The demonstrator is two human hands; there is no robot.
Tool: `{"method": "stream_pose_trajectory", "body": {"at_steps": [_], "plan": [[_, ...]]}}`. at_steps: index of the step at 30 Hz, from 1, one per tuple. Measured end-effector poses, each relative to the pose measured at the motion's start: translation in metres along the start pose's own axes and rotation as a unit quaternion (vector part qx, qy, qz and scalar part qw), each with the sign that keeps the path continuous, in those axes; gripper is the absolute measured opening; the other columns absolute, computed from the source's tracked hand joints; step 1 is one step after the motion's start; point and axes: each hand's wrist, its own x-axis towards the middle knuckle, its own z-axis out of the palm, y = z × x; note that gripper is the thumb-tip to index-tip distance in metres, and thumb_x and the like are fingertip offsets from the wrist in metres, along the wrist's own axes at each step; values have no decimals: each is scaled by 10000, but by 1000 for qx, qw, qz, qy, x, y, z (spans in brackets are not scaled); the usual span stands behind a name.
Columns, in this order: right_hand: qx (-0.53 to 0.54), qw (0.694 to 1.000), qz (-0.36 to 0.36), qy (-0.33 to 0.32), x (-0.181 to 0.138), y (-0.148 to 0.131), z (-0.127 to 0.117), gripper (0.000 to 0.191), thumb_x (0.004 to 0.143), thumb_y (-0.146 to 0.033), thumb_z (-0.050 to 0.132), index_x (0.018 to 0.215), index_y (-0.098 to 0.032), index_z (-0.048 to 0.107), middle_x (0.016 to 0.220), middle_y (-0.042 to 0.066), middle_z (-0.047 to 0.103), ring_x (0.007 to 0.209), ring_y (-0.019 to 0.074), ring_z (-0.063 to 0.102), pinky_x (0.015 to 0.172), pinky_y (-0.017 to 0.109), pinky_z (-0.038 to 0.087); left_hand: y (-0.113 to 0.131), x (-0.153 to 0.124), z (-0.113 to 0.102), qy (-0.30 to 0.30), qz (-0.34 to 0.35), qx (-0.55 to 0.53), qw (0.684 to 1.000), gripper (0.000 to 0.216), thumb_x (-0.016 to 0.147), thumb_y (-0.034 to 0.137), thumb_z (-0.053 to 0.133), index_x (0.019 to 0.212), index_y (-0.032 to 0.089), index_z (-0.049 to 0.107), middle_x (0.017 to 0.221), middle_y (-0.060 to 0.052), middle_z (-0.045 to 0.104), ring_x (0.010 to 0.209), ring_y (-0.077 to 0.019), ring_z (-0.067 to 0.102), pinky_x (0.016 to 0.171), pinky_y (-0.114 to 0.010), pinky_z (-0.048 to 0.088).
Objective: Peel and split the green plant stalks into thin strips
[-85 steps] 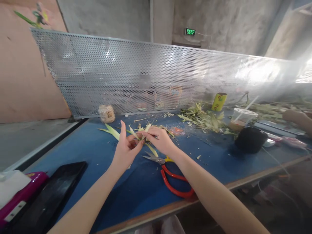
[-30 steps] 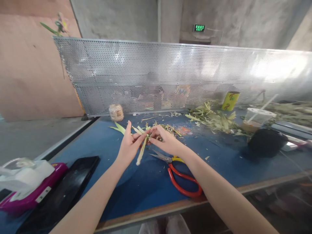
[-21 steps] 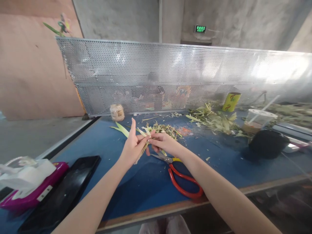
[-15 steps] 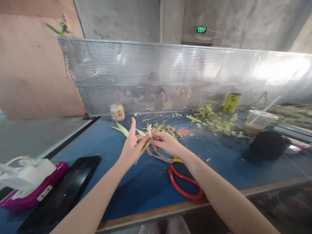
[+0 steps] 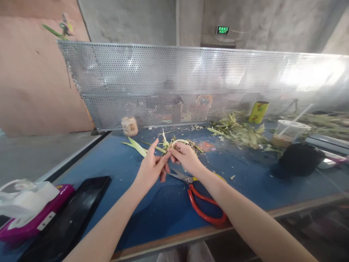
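Note:
Both my hands meet above the middle of the blue table (image 5: 114, 160). My left hand (image 5: 151, 168) pinches a pale green leaf strip (image 5: 166, 143) between thumb and fingers, index finger raised. My right hand (image 5: 185, 157) pinches the same strip, which curls in a loop over its fingers. Red-handled scissors (image 5: 203, 202) lie on the table just below my right wrist, blades pointing left. A small heap of leaf scraps (image 5: 185, 143) sits right behind my hands.
A perforated metal screen (image 5: 191, 80) runs along the table's far edge. A black tablet (image 5: 71, 214) and a magenta case (image 5: 32, 218) lie at the near left. Further right are a leaf pile (image 5: 240, 133), a yellow can (image 5: 257, 111), a plastic cup (image 5: 289, 133) and a black object (image 5: 298, 160).
The strip hung down from my hands a second ago; now its end is bent up into a loop over my right fingers. Both hands stay close together above the scissors.

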Motion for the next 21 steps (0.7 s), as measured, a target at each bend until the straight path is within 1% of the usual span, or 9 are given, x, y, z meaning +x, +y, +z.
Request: {"method": "stream_pose_trajectory", "body": {"at_steps": [2, 4, 6, 9, 12, 15, 17, 19, 21], "plan": [[37, 999, 9, 7, 1, 2, 2, 171, 738, -301, 506, 660, -173, 423, 417, -95, 407, 355, 33, 325, 378, 170, 252, 0, -2, 4, -6, 11, 17, 1000, 713, 805, 369, 447, 1357, 230, 17, 443, 76, 522, 242, -70, 406, 267, -158, 318], [80, 996, 24, 8, 2, 5, 2, 207, 730, -331, 516, 648, -177, 404, 410, -104, 377, 341, 27, 293, 372, 172, 232, 0, -3, 7, -13, 7, 11, 1000, 728, 812, 377, 427, 1357, 223, -30, 422, 83, 504, 229, -66, 379, 252, -151, 295], [111, 993, 39, 4, 4, 7, 0, 237, 713, -355, 542, 646, -179, 398, 408, -110, 354, 336, 23, 272, 372, 172, 218, 0, -4, 9, -20, -1, -3, 1000, 750, 815, 376, 421, 1353, 215, -75, 416, 84, 502, 229, -71, 385, 253, -152, 303], [133, 989, 53, -22, 5, 7, -5, 248, 690, -361, 578, 658, -169, 424, 404, -109, 351, 338, 20, 258, 376, 171, 210, 0, -6, 9, -30, -4, -3, 1000, 733, 822, 374, 409, 1351, 231, -78, 424, 82, 514, 244, -83, 423, 273, -163, 337], [128, 988, 59, -64, 3, 1, -10, 246, 735, -390, 530, 713, -148, 489, 412, -91, 388, 343, 18, 233, 386, 180, 228, -2, -8, 7, -30, -2, 5, 1000, 733, 820, 371, 415, 1350, 240, -74, 459, 75, 531, 279, -98, 468, 313, -191, 386], [102, 989, 61, -93, 0, -5, -11, 265, 774, -397, 487, 806, -137, 530, 406, -92, 370, 347, 25, 237, 393, 183, 230, -5, -6, 6, -6, 10, -9, 1000, 778, 797, 356, 462, 1349, 226, -71, 554, 41, 566, 360, -121, 531, 347, -214, 414], [83, 990, 58, -101, -2, -6, -9, 262, 790, -384, 475, 858, -139, 532, 402, -94, 364, 347, 29, 249, 394, 183, 228, -8, -3, 6, 29, 41, -19, 999, 799, 769, 336, 512, 1348, 226, -27, 694, -2, 597, 448, -128, 570, 382, -221, 431], [71, 990, 53, -106, -3, -4, -8, 258, 808, -376, 449, 905, -146, 519, 407, -89, 392, 343, 32, 254, 393, 185, 229, -9, -1, 5, 71, 78, -19, 994, 803, 735, 312, 562, 1342, 230, 42, 808, -25, 594, 521, -118, 580, 435, -221, 447], [64, 990, 49, -113, -3, -2, -6, 258, 825, -365, 418, 944, -153, 500, 417, -78, 428, 344, 38, 279, 391, 186, 226, -9, 1, 4, 98, 100, -20, 990, 803, 713, 292, 591, 1335, 230, 86, 820, -17, 584, 550, -104, 569, 477, -218, 452]]}}
